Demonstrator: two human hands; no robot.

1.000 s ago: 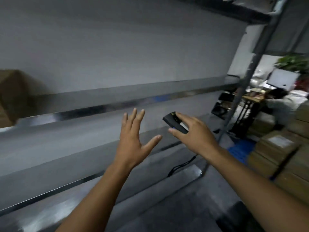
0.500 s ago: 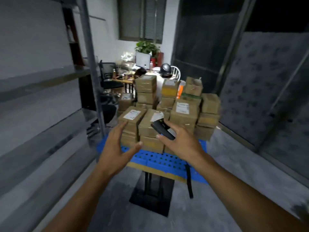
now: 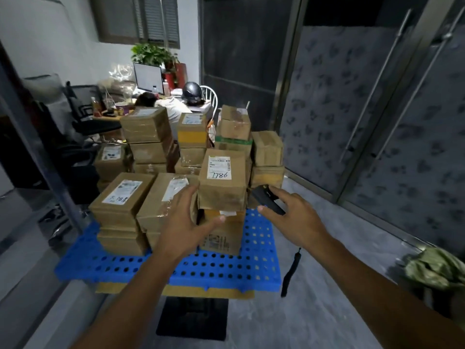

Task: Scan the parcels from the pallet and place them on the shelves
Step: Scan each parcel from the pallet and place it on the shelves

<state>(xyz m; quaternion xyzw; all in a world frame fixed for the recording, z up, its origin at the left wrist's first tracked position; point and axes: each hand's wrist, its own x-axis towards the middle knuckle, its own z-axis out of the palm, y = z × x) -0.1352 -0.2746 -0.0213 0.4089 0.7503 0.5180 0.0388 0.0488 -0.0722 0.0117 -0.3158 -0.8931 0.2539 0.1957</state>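
Parcels of brown cardboard (image 3: 148, 157) stand in uneven stacks on a blue perforated plastic pallet (image 3: 226, 270), many with white shipping labels on top. At the front of the heap, a squarish taped parcel with a handwritten number on its label (image 3: 222, 182) sits on a lower box. The left hand (image 3: 186, 222) reaches at this parcel's lower left corner with its fingers spread wide and straight and the thumb (image 3: 216, 220) stretched below the parcel's bottom edge; whether skin meets cardboard cannot be told. The right hand (image 3: 294, 217) hovers just right of the same parcel and grips a black handheld scanner (image 3: 268, 199) between thumb and curled fingers, while a black wrist strap (image 3: 290, 273) dangles below the forearm. The pallet rests on a tan board (image 3: 176, 289) over a black pedestal base (image 3: 193, 318) on grey floor. A grey metal shelf upright (image 3: 37, 152) slants up the left side. Behind the heap are a cluttered desk with a lit monitor (image 3: 148, 78), a green potted plant (image 3: 151, 54), a black helmet (image 3: 192, 93) and a person bent over the desk (image 3: 173, 107). Frosted patterned glass doors (image 3: 377, 122) fill the right, and a crumpled green cloth (image 3: 437, 268) lies low at the right edge.
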